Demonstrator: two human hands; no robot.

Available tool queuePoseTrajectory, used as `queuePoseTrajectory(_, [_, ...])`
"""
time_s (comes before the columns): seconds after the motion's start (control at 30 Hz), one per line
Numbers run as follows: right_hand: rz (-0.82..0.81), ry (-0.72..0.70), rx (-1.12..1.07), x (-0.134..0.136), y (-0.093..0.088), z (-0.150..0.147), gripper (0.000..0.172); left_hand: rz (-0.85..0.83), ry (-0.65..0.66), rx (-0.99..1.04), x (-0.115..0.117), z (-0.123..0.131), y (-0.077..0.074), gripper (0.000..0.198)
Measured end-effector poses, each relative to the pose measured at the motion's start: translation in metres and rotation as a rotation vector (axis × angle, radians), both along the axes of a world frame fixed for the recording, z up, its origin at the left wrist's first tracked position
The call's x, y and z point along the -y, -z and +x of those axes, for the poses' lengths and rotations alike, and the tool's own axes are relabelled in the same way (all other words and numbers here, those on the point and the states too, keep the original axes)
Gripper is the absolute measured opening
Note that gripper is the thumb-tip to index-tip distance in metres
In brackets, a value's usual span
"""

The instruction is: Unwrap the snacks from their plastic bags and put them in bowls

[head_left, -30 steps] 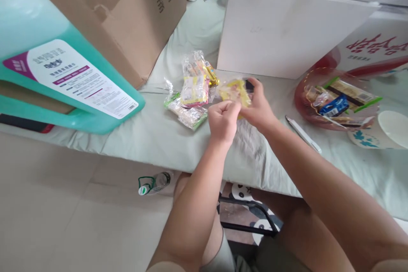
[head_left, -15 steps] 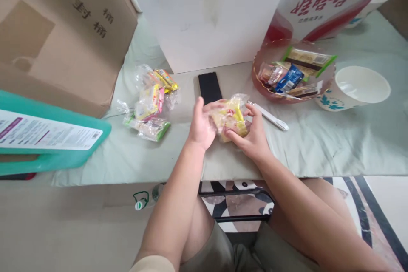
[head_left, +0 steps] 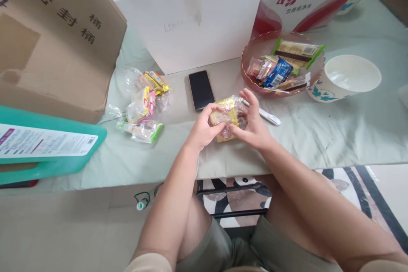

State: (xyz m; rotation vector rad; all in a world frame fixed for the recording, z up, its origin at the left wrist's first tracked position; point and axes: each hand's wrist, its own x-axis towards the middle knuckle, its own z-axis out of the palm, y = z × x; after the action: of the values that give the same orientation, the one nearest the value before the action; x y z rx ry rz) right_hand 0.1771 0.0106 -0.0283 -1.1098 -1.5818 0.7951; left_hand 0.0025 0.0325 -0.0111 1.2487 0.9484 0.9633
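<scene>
A yellow snack packet in clear, crinkled wrapping [head_left: 228,112] is between my two hands just above the table. My left hand [head_left: 207,127] is closed on its left side, thumb on the front and fingers curled over the top. My right hand [head_left: 253,125] grips the right side, its thumb low against the wrapping and one finger raised. A black phone [head_left: 201,90] lies flat behind my left hand. Partly covered by my right hand is a slim white tool [head_left: 270,117]; its kind I cannot make out.
Several wrapped snacks [head_left: 143,106] with loose plastic lie to the left. A pinkish bowl of packets [head_left: 247,74] and a white paper cup [head_left: 347,80] stand at the right. Cartons [head_left: 204,25] line the back, and a teal jug [head_left: 70,161] sits at the left edge.
My left hand has gone from open fingers to closing on the packet, its thumb now across the front. The packet is turned a little, and the camera view has shifted slightly.
</scene>
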Motion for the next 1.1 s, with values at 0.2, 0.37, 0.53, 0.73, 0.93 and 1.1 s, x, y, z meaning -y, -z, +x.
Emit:
queuePoseTrajectory(0.2, [-0.067,0.227,0.116,-0.003,-0.009,0.002,0.011,-0.042,-0.051,0.01,0.0,-0.001,0.005,0.051])
queuePoseTrajectory(0.37, [-0.026,0.17,0.165,0.004,-0.011,-0.001,0.01,0.004,-0.104,-0.036,-0.001,0.003,0.005,0.044])
queuePoseTrajectory(0.53, [0.171,0.107,0.404,0.016,-0.01,-0.007,0.019,0.007,-0.124,-0.061,-0.001,0.005,0.004,0.032])
queuePoseTrajectory(0.73, [0.3,0.126,0.572,0.029,-0.006,-0.023,0.022,-0.11,-0.14,0.057,0.0,0.008,0.004,0.026])
queuePoseTrajectory(0.93, [0.228,0.112,0.343,0.036,-0.01,-0.028,0.028,-0.157,-0.255,0.106,-0.002,0.01,0.004,0.042])
queuePoseTrajectory(1.1, [-0.075,0.209,0.126,0.029,-0.012,-0.018,0.024,-0.227,-0.342,0.227,-0.003,0.01,0.001,0.054])
